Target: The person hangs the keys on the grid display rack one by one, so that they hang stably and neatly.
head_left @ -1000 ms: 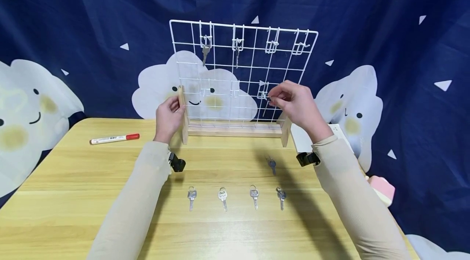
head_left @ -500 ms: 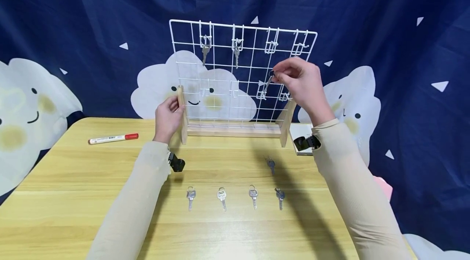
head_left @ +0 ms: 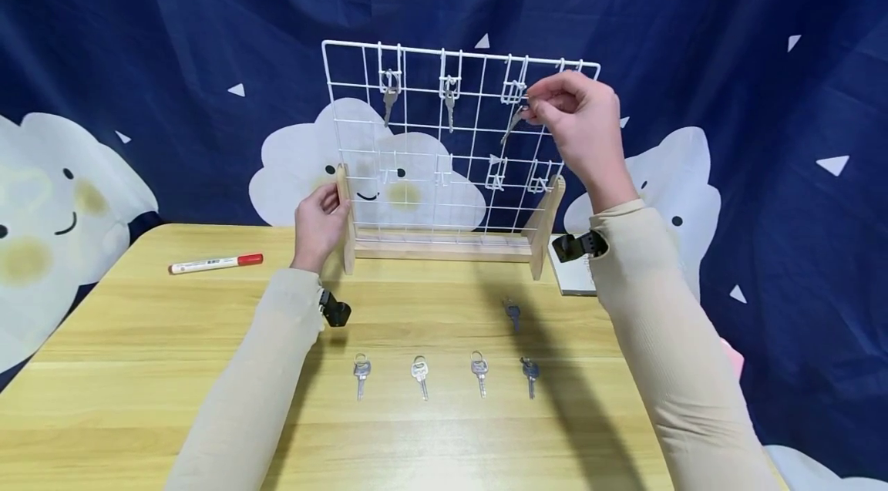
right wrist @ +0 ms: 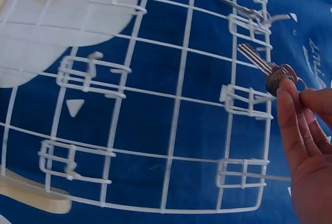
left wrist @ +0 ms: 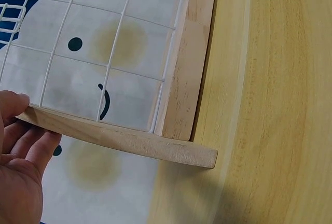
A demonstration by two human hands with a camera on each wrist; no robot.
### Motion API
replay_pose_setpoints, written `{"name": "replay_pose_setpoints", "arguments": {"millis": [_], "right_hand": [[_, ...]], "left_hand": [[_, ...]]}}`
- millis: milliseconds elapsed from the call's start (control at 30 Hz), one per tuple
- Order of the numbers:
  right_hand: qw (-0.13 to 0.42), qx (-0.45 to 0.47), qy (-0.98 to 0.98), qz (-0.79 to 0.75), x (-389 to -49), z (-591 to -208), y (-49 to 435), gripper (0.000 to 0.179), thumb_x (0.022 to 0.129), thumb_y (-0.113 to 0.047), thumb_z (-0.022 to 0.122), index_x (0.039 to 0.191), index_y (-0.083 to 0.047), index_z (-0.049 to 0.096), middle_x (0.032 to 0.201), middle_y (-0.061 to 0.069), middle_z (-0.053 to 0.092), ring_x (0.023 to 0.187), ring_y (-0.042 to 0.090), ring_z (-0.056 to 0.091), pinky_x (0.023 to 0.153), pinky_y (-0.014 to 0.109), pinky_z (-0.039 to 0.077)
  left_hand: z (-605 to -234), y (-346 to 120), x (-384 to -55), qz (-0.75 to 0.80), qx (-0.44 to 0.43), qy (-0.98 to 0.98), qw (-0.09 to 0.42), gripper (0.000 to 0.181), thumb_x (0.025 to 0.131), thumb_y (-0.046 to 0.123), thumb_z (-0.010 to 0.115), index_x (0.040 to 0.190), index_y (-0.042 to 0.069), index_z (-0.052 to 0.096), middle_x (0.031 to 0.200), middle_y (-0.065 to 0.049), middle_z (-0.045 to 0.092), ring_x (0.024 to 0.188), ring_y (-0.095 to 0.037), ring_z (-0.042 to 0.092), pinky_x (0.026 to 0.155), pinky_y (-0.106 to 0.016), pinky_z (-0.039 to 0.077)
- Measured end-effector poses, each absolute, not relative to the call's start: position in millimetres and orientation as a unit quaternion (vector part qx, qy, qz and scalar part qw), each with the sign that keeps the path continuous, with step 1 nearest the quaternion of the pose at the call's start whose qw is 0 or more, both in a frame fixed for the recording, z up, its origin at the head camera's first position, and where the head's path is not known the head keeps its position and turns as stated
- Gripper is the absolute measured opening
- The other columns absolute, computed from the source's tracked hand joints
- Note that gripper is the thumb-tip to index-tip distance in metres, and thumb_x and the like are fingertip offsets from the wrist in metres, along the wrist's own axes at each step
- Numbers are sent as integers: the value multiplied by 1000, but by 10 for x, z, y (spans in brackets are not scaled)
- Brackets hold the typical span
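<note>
My right hand (head_left: 586, 129) pinches a silver key (right wrist: 277, 76) by its ring, thumb against fingers. The key tilts down to the left, close in front of the third top hook (head_left: 513, 92) of a white wire grid rack (head_left: 475, 125). In the right wrist view its blade points up and left, beside the hooks. My left hand (head_left: 321, 225) grips the rack's left wooden upright (left wrist: 119, 138), thumb on one side and fingers on the other. Two keys hang from the first and second top hooks, the left key (head_left: 390, 102) and the right key (head_left: 450, 104).
Several keys lie on the wooden table in a front row, among them a key (head_left: 419, 377); another key (head_left: 512, 314) lies farther back. A red-capped marker (head_left: 215, 264) lies at left. A white box-like object (head_left: 576, 275) sits behind the right wrist. Lower hooks (head_left: 496, 179) carry no keys.
My right hand has risen from the lower hooks to the upper row with the key in its fingers. The left hand has stayed on the upright.
</note>
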State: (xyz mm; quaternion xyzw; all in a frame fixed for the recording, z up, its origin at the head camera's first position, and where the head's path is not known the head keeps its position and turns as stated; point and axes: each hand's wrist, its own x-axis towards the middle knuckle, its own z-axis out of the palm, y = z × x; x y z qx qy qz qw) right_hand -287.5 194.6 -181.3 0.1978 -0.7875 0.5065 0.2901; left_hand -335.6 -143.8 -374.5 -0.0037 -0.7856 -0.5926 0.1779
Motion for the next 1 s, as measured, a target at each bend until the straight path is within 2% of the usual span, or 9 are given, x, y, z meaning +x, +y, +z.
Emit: {"name": "replay_pose_setpoints", "arguments": {"millis": [233,600,867,1000], "right_hand": [[297,180,-800,490,-2927,-1691,1971,11,91,7,62,97,5,71,87,12,70,72,11,69,75,22,59],[321,172,-824,434,-3003,-1708,1909,14,91,6,58,98,5,71,86,8,68,71,6,67,72,19,59],[298,162,-811,477,-3043,-1736,1883,15,91,7,57,100,5,70,86,13,70,72,11,69,71,23,60],[308,165,-818,456,-3071,-1744,1867,15,92,7,57,98,5,70,85,12,68,71,12,68,70,22,60]], "left_hand": [[-3753,-1431,-3356,-594,-4,-784,181,43,95,1,62,137,-4,53,135,-23,55,125,-30,54,102,-28,47],[-3750,-1424,-3349,-595,-8,-782,186,43,95,1,61,137,-4,52,135,-23,55,125,-30,53,102,-27,47],[-3752,-1428,-3346,-593,-6,-783,186,43,94,0,62,136,-4,54,134,-22,56,124,-29,55,102,-27,47],[-3751,-1435,-3350,-592,-6,-784,187,44,94,2,62,137,-3,53,135,-23,55,124,-30,54,102,-27,47]]}}
